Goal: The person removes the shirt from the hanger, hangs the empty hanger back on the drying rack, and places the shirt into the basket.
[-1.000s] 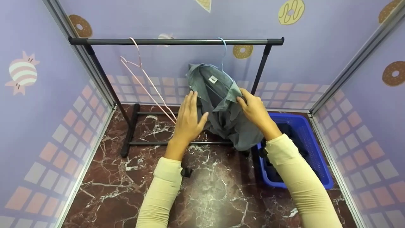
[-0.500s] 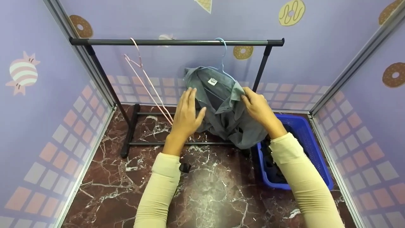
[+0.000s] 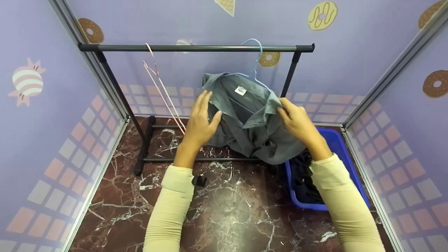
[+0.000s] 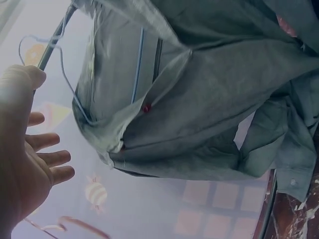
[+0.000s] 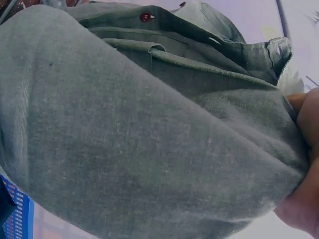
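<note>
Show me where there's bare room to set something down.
Bare floor lies either side of the left sleeve: rightward to the blue basket, leftward to the left wall. It's crowded around the grey shirt, whose collar the right hand grips, and inside the basket, among dark cloth.

1 grey-green shirt [image 3: 280, 143] is being carried on 1 light-blue hanger [image 3: 259, 56], below the right half of the black rail [image 3: 210, 48]. The collar [image 3: 257, 121] is being spread wide, with 1 white label [image 3: 240, 90] being exposed inside, and is being pinched on the side nearer the rail's right end. The front is hanging open in loose folds, and red buttons [image 4: 146, 108] are being shown along it. The hanger's hook is being arched above the rail's top edge.
</note>
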The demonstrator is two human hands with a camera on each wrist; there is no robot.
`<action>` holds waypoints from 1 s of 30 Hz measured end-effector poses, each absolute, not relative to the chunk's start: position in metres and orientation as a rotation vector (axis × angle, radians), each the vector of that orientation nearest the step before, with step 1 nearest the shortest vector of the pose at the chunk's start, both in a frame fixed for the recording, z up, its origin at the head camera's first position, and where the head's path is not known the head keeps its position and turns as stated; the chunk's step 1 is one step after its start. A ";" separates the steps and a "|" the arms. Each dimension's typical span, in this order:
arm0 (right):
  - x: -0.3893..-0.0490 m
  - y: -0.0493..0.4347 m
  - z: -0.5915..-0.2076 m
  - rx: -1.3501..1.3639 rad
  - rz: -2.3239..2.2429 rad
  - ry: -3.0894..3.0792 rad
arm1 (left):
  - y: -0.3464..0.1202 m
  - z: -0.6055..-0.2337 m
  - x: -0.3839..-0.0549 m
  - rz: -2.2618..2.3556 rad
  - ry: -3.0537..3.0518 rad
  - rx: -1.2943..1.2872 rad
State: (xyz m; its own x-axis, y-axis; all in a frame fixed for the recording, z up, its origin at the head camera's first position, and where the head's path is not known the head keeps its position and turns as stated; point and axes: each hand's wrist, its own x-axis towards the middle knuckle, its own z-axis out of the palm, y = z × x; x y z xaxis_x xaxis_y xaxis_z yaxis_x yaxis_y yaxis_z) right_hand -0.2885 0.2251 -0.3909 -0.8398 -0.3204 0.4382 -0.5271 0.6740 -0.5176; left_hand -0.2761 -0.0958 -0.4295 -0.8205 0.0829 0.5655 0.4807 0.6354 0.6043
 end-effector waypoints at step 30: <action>-0.248 0.288 -0.451 0.960 1.309 -2.462 | -0.100 -0.437 -0.255 -0.710 -2.369 -0.635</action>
State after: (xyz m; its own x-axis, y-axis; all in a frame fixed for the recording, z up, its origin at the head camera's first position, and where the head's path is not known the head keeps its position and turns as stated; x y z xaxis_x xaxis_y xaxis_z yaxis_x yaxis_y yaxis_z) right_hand -0.2485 0.2876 -0.4512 -0.7716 -0.4538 0.4458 -0.6233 0.3995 -0.6722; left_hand -0.2545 -0.1002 -0.4371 -0.7184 0.2683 0.6418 0.5770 0.7451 0.3344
